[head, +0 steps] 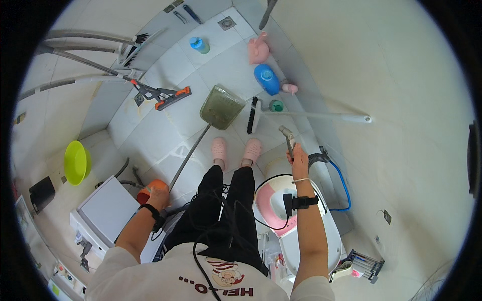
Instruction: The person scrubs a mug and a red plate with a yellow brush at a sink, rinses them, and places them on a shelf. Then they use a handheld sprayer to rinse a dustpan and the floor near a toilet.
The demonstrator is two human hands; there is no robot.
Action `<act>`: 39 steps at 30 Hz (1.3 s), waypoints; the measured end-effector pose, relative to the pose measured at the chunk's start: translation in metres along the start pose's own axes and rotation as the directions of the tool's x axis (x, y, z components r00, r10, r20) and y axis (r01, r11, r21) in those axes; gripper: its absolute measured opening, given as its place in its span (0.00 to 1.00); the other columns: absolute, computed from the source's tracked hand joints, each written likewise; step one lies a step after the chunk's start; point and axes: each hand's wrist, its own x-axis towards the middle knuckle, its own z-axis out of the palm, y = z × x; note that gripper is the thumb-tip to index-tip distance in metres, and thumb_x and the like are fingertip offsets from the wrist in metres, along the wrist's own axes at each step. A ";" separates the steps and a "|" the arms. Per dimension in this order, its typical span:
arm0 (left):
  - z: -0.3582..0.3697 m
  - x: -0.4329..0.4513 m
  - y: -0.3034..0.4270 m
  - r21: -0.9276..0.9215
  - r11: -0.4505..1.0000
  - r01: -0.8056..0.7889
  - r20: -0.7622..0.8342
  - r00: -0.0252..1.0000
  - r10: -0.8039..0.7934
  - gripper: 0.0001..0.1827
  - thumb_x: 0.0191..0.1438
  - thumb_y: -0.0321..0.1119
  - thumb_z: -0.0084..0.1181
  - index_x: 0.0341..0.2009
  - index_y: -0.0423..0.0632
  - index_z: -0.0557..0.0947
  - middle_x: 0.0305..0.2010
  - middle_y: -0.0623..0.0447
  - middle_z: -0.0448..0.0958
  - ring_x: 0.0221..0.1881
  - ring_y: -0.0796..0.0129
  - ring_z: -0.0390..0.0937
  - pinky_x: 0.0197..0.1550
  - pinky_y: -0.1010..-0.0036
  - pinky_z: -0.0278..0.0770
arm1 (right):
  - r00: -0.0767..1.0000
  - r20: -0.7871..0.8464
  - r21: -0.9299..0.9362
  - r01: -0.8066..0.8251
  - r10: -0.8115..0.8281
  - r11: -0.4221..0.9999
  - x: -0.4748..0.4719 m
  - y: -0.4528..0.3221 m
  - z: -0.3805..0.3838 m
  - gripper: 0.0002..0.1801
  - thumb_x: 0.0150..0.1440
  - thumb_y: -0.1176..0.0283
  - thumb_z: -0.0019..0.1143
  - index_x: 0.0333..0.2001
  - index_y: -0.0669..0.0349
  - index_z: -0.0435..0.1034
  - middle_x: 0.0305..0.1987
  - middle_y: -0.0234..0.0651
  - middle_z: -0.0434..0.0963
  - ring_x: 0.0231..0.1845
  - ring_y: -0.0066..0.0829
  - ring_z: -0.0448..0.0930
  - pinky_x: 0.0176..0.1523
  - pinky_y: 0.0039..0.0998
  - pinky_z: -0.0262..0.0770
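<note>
My left hand is closed around the handle of a long-handled dustpan, beside an orange container. The dustpan's greenish pan lies on the tiled floor ahead of my feet. In my right hand is a handheld sprayer, raised over the floor near the toilet; a fine streak of water seems to leave its head towards a brush. That brush, with black bristles and a white handle, lies just right of the pan, its handle end pointing to the wall.
A toilet with a pink seat stands at my right. Bottles, including a blue jug, and a pink scoop line the right wall. A squeegee mop leans at the left, near a green basin and a white washing machine.
</note>
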 end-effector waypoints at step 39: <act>-0.119 -0.006 -0.045 0.146 0.980 -0.136 -0.138 0.978 0.157 0.35 0.45 0.53 0.70 0.49 0.40 0.74 0.40 0.40 0.84 0.46 0.44 0.81 0.63 0.48 0.65 | 0.896 -0.444 -0.503 -0.234 -0.017 0.832 -0.143 0.164 -0.132 0.16 0.59 0.69 0.63 0.51 0.54 0.75 0.46 0.36 0.81 0.39 0.31 0.83 0.44 0.32 0.80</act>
